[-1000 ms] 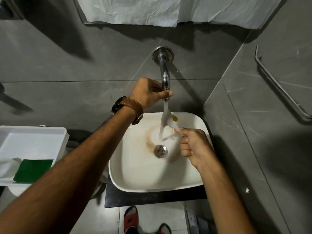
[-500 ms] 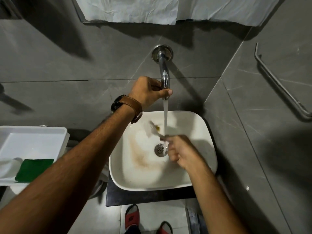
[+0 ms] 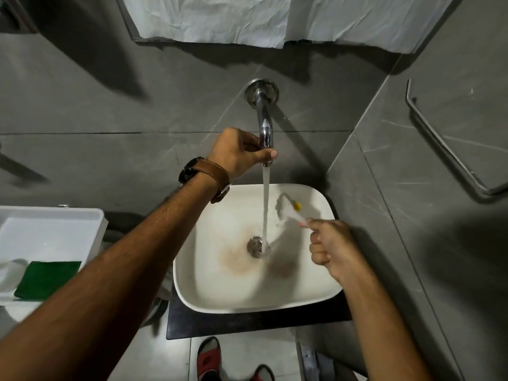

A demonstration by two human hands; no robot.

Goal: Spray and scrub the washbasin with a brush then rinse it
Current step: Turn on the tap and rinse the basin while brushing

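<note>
Since half a second ago, the right hand [image 3: 334,250] has swung the brush [image 3: 288,209] from the left of the water stream, near the drain, over to the basin's far right side. White washbasin [image 3: 209,276] sits on a dark tabletop [image 3: 247,324] against grey tiled walls, with a brownish stain spread around the drain [image 3: 257,246]. Water [image 3: 265,204] runs straight down from the wall tap [image 3: 264,125] onto the drain. Left hand [image 3: 239,152] is wrapped around the tap's spout end, thumb lying across it. Right hand is clenched on the brush handle. From that grip the brush's long axis runs up and to the left, so the bristle head lies beyond the fist, toward the back wall of the basin and just right of the stream. The stain lies the other way, down and left of the head, so the right hand, the nearer one, would likely sweep back across the stream to reach it.
</note>
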